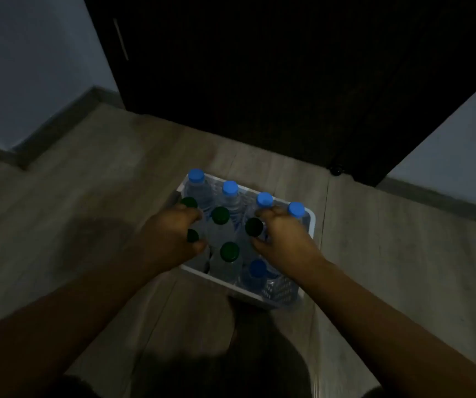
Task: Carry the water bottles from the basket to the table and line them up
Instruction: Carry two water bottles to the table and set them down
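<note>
- A dim room: wood-look floor (87, 225) beneath a dark door (259, 81).
- A white basket (311, 225) sits on the floor, packed with upright water bottles (228, 262), blue and green caps; no table in view.
- The left hand (171, 237) and right hand (282, 239) curl among the bottle necks; whether either has closed on one cannot be told.
- Full bottles likely weigh heavy and slick; the neck below the cap offers the surest hold.

Both bare forearms reach forward and down, converging. The left hand (171, 234) curls, fingers bent downward, thumb tucked inward. The right hand (284, 239) mirrors it, knuckles up, fingers hooked, thumb pointing inward. Grip unclear.
</note>
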